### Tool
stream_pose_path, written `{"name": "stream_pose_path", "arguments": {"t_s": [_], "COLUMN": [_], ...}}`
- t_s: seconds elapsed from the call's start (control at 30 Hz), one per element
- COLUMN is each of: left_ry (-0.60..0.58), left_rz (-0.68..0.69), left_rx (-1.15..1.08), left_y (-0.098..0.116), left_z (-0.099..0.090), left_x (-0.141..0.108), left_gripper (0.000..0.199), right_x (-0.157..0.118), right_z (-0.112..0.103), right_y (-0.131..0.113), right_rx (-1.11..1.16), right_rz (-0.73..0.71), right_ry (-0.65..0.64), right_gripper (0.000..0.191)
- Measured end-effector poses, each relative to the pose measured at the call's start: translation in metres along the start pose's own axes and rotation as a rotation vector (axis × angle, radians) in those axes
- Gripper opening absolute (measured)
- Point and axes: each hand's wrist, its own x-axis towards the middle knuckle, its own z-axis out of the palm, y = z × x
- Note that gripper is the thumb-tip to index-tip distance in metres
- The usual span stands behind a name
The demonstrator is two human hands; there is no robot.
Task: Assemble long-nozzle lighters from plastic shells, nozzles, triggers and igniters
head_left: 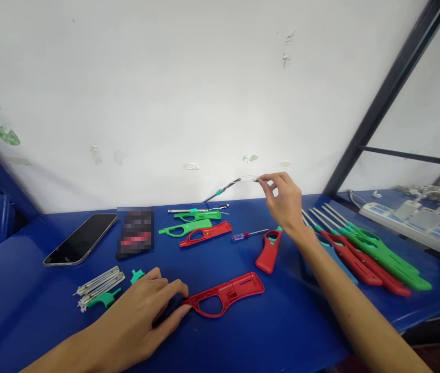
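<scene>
My left hand (142, 308) has its thumb and index finger closed on the narrow tip of a red lighter shell half (249, 283), which lies with its hollow inner side up on the table. Raised near the wall, my right hand (285, 199) pinches the end of a lighter igniter wire assembly (230, 185). A thin wire arcs from my fingertips to its dark rod, which has a green collar. Beside my left hand are green trigger pieces (105, 299) and clear fuel tanks (101, 285). A red lighter handle (269, 254) lies below my right hand.
Several whole lighters (379, 254) lie at the right. Behind the left hand are a phone (82, 239), a dark blurred-out item (136, 233), and green and red shell halves (208, 234). A screwdriver (249, 235) lies mid-table. White power strips (410, 223) stand beyond the rack post.
</scene>
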Motion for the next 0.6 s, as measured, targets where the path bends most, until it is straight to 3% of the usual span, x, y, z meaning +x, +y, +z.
{"name": "stream_pose_path", "arguments": {"t_s": [0.33,0.5,0.6], "left_ry": [0.015,0.25,0.295], "left_rz": [0.025,0.074,0.024], "left_rx": [0.02,0.12,0.188], "left_y": [-0.001,0.003,0.011], "left_z": [0.001,-0.006,-0.019], "left_x": [-0.002,0.006,0.036], "left_gripper": [0.018,0.023,0.03], "right_x": [-0.003,-0.002,0.0], "right_z": [0.002,0.004,0.006], "right_y": [0.003,0.005,0.004], "right_rx": [-0.003,0.002,0.008], "right_rz": [0.023,0.034,0.031], "right_ry": [-0.086,-0.134,-0.169], "right_gripper": [0.024,0.025,0.027]}}
